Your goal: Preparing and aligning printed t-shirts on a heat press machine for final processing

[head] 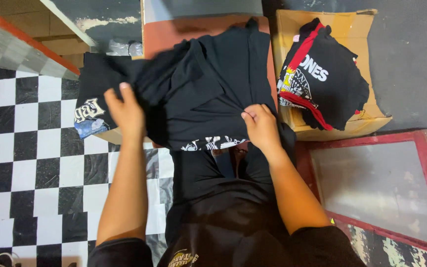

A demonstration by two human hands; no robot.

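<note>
My left hand lies flat, fingers open, and my right hand pinches the black cotton shirt; its 6 o'clock hem could slip and bunch.

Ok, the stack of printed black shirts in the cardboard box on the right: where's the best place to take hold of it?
Probably the near right edge of the shirt stack, coming from the open floor side. That corner overhangs the cardboard box, so fingers can slide beneath the whole pile. The left side sits close against the black shirt that both hands are spreading.
</note>
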